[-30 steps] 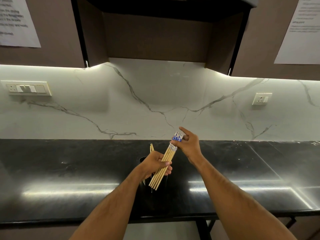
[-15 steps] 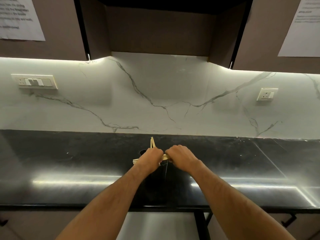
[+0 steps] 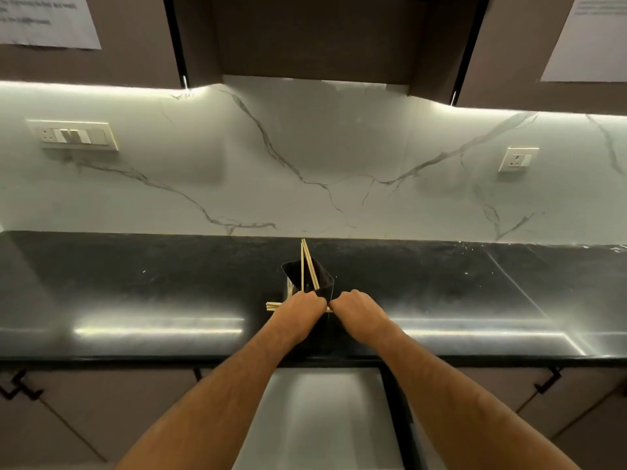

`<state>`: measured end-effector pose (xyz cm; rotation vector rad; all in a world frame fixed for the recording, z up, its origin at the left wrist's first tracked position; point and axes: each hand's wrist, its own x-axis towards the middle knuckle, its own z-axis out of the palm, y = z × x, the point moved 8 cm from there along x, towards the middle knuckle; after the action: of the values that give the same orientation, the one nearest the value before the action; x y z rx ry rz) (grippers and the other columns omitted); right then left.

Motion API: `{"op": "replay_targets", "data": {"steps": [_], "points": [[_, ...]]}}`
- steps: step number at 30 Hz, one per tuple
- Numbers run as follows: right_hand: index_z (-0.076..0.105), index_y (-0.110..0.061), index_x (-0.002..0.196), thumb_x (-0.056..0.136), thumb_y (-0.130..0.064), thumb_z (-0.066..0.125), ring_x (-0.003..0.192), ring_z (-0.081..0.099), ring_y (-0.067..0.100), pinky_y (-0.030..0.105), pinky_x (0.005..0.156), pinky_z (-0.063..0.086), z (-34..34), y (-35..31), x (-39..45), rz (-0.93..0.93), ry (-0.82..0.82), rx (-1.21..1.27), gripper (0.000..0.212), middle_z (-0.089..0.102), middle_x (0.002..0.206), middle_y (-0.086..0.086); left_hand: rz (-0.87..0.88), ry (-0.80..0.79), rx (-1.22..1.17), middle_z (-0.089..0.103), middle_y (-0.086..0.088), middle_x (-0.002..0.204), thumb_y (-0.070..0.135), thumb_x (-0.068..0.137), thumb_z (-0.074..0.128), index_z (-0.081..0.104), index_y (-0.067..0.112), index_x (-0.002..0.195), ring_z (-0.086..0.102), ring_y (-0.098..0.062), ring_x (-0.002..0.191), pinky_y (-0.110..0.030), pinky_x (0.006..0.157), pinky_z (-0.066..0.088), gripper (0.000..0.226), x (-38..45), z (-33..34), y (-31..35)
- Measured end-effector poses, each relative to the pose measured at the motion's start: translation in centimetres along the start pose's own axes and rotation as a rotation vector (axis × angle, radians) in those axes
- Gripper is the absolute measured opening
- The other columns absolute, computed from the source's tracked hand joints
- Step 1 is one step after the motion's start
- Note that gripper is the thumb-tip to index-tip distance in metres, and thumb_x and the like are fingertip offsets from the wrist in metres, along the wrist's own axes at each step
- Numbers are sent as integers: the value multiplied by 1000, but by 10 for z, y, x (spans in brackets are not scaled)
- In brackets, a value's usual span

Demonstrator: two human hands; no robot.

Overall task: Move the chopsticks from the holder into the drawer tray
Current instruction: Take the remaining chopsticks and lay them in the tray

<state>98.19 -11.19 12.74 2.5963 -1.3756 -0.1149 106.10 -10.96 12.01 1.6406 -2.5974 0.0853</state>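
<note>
A black holder (image 3: 322,278) stands on the black countertop (image 3: 135,293) with a few wooden chopsticks (image 3: 307,262) leaning upright in it. Just in front of it, my left hand (image 3: 300,305) and my right hand (image 3: 354,305) are side by side, both gripping a bundle of wooden chopsticks (image 3: 273,305) held level. The bundle's tips stick out to the left of my left hand; the rest is hidden by my fingers. Below the counter edge an open drawer (image 3: 322,418) shows a pale grey inside.
A marble backsplash rises behind the counter, with a switch panel (image 3: 73,135) at left and a socket (image 3: 517,160) at right. Brown wall cabinets hang overhead with paper sheets taped on. Cabinet doors with black handles (image 3: 546,385) flank the drawer.
The bundle went from tilted upright to lying level, and my right hand came down from its top end to grip it beside my left. The view has tipped down, showing the drawer.
</note>
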Motion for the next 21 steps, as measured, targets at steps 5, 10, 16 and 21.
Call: {"op": "replay_targets", "data": {"steps": [5,10,16,21], "points": [[65,-11,106,93,-11,63,86,67,26,34,71,48,37,-47,-42,20,-75,13,13,69,96,9,-43,-182,18,69,-10,104,11,91,68,62,12,105,67,-26,94,-40,87,53,15,-56,44,11],[66,-10,110,95,-13,60,92,68,27,36,81,53,79,-87,-88,39,-82,45,17,71,103,9,-8,-215,50,69,-11,115,8,92,67,65,9,116,67,-30,105,-40,92,52,24,-116,85,36],[64,-10,111,95,-11,58,90,68,26,35,80,55,140,-133,-139,12,-140,141,17,70,101,9,11,-183,-70,69,-12,116,9,97,58,63,7,117,67,-29,104,-35,92,51,21,-180,141,61],[66,-6,105,95,-1,52,81,69,26,34,74,57,193,-160,-167,-4,-219,180,19,72,93,10,-7,-248,-131,72,-13,99,-4,92,54,66,6,102,70,-31,90,-38,80,55,19,-213,194,77]]}}
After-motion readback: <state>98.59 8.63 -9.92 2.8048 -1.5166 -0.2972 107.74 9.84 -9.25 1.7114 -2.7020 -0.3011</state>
